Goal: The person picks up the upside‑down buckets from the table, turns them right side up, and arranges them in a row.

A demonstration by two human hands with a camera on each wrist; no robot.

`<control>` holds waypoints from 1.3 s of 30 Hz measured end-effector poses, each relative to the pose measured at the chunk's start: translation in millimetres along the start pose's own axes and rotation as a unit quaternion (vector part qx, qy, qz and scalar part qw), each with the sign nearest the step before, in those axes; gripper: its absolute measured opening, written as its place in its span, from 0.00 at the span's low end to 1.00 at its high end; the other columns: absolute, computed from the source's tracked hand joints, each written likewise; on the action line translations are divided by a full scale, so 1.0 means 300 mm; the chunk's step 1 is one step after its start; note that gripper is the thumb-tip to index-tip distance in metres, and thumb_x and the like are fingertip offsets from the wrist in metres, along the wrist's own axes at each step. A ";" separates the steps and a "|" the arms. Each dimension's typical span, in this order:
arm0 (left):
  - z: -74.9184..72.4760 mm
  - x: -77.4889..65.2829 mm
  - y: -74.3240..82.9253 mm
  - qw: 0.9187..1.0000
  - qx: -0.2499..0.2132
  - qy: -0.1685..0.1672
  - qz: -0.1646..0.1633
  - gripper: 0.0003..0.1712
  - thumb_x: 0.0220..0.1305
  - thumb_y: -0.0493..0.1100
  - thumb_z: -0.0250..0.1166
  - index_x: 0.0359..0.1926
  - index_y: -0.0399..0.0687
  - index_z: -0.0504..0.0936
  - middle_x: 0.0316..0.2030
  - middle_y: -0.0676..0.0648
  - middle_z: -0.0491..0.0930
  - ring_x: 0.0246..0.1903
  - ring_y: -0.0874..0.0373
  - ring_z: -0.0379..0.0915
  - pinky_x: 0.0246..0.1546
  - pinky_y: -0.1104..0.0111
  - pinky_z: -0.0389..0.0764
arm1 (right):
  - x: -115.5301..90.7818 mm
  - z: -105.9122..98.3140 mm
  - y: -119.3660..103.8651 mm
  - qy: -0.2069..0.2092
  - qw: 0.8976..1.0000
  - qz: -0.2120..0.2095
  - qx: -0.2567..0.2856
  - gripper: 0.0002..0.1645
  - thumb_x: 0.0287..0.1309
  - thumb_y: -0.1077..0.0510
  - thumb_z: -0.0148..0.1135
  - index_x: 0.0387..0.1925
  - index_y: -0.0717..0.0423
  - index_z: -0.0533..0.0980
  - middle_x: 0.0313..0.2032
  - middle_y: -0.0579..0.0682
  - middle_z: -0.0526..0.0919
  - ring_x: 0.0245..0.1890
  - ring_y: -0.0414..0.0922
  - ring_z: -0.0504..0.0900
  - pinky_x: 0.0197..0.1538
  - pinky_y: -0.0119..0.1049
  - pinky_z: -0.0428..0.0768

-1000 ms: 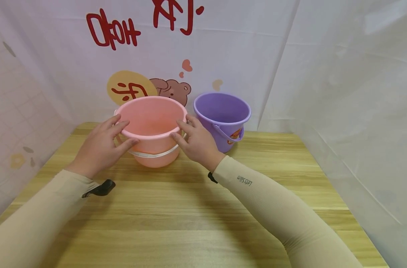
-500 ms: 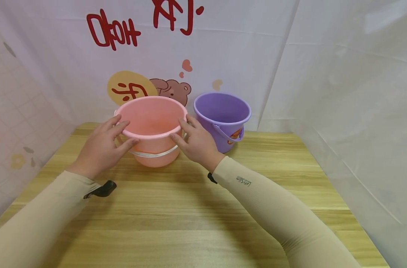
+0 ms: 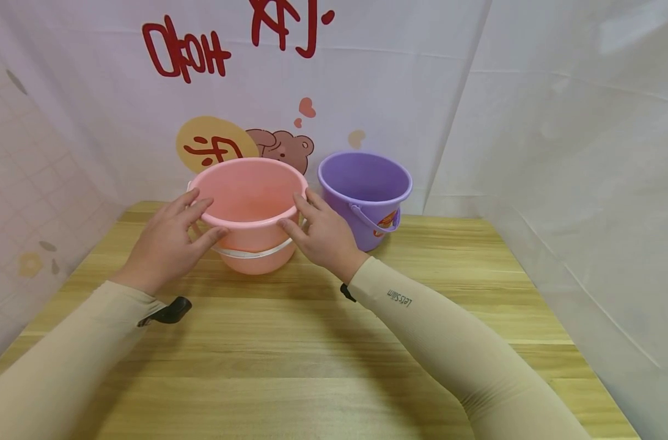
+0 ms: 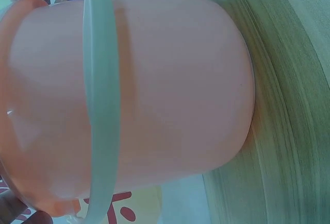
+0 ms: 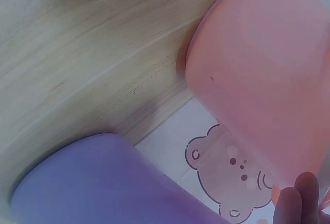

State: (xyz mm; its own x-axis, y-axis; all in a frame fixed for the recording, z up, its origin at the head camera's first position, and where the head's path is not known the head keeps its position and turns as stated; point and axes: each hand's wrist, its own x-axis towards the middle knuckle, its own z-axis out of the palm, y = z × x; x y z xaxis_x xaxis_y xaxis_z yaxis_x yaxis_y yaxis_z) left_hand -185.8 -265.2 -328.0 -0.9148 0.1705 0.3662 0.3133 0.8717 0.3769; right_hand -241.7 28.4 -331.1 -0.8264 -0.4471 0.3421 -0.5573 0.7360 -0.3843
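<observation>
A pink bucket stands upright on the wooden table, its white handle hanging down across the front. At the left of its rim, my left hand holds on, with fingers at the side and the thumb along the front edge. My right hand holds the rim's right side the same way, thumb in front. In the left wrist view the bucket wall fills most of the picture behind the pale handle. Fingertips show beside the pink bucket in the right wrist view.
A purple bucket stands close by on the right, its handle folded down at the front. White cloth with red writing and a bear drawing hangs behind the table. More cloth walls flank both sides.
</observation>
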 end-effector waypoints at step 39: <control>-0.001 0.004 -0.001 1.000 0.004 -0.001 0.001 0.42 0.73 0.63 0.64 0.77 0.44 0.69 0.80 0.32 0.57 0.76 0.26 0.54 0.72 0.30 0.57 | 0.007 -0.009 -0.006 0.005 1.000 0.003 -0.013 0.43 0.75 0.32 0.53 0.79 0.53 0.66 0.80 0.58 0.62 0.73 0.56 0.74 0.72 0.50 0.76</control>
State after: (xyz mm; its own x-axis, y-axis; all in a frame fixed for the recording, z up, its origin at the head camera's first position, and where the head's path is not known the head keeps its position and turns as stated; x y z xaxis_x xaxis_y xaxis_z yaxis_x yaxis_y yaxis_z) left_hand -186.9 -265.5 -327.4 -0.9147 0.1726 0.3655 0.3128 0.8750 0.3695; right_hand -242.3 27.3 -327.4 -0.8293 -0.4369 0.3485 -0.5492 0.7523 -0.3639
